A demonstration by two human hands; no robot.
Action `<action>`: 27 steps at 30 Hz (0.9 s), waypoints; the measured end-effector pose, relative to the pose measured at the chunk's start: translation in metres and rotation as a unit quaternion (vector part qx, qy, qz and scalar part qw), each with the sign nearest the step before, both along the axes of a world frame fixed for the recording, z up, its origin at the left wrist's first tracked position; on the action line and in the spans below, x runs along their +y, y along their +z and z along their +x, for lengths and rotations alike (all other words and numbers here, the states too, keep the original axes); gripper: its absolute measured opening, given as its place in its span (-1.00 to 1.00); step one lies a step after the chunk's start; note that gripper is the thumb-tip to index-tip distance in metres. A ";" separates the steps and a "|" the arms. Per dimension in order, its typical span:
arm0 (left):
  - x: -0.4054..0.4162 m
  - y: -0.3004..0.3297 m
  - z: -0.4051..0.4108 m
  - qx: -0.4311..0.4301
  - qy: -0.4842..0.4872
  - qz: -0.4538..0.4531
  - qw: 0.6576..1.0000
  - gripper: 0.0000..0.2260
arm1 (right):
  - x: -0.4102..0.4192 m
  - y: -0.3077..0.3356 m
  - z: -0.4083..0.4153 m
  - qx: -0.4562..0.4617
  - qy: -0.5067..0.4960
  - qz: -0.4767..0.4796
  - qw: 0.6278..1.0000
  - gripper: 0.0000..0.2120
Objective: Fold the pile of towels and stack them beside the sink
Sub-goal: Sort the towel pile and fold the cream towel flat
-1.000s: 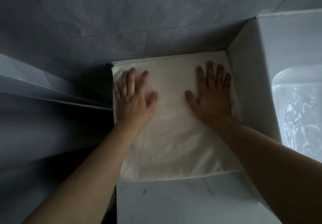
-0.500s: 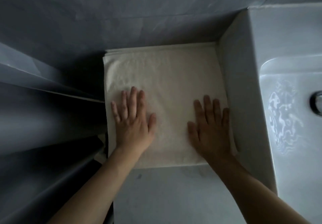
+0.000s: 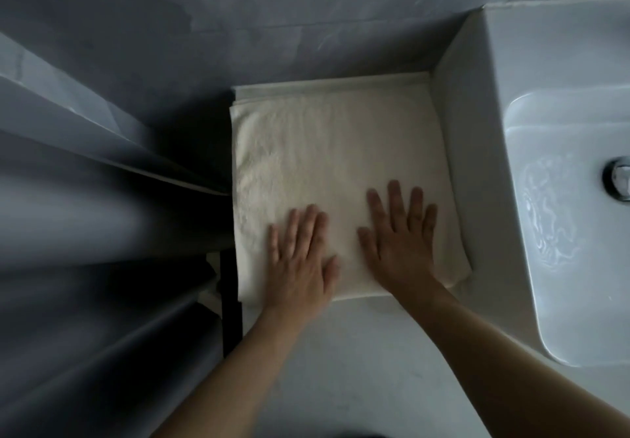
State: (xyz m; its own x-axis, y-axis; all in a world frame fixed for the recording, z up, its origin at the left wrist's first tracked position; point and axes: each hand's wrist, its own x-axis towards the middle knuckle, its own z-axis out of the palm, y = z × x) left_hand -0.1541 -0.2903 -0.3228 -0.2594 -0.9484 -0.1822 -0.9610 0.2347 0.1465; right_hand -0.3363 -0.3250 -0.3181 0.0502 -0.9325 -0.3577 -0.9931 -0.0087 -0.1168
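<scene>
Two flat hands, left hand [image 3: 300, 260] and right hand [image 3: 402, 243], fingers straight and gripping nothing, press the folded cream terry towel [image 3: 327, 164] at the grey countertop [image 3: 341, 369] back corner, touching the white ceramic sink [image 3: 477, 164]; other towels, if any, are unseen.

single head view — worn camera looking steeply down and forward from above the counter [image 3: 341, 362], close in. wide-angle (edges bow outward). wall [image 3: 272, 11] fills the top, sink [image 3: 562, 198] runs off the right edge, both forearms enter from the bottom — no second view.
</scene>
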 end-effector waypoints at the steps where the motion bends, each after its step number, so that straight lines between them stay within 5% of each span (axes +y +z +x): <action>1: 0.005 -0.003 0.006 -0.009 0.009 0.012 1.000 -0.36 | 0.003 -0.001 -0.002 0.002 0.004 0.000 1.000 -0.37; 7: 0.009 -0.009 0.048 -0.025 0.033 0.018 0.999 -0.34 | 0.011 -0.006 -0.026 0.002 -0.078 -0.033 0.996 -0.30; 16: 0.023 0.008 0.068 -0.028 0.120 0.073 0.990 -0.30 | 0.030 -0.001 -0.049 -0.013 0.016 -0.073 0.997 -0.34; 21: 0.038 0.024 0.049 -0.047 -0.058 0.075 0.994 -0.20 | 0.074 0.008 -0.020 -0.045 0.188 -0.010 0.981 -0.27; 27: 0.035 0.031 0.055 -0.102 -0.066 0.107 0.987 -0.29 | 0.080 0.021 -0.030 0.013 0.187 0.054 0.981 -0.23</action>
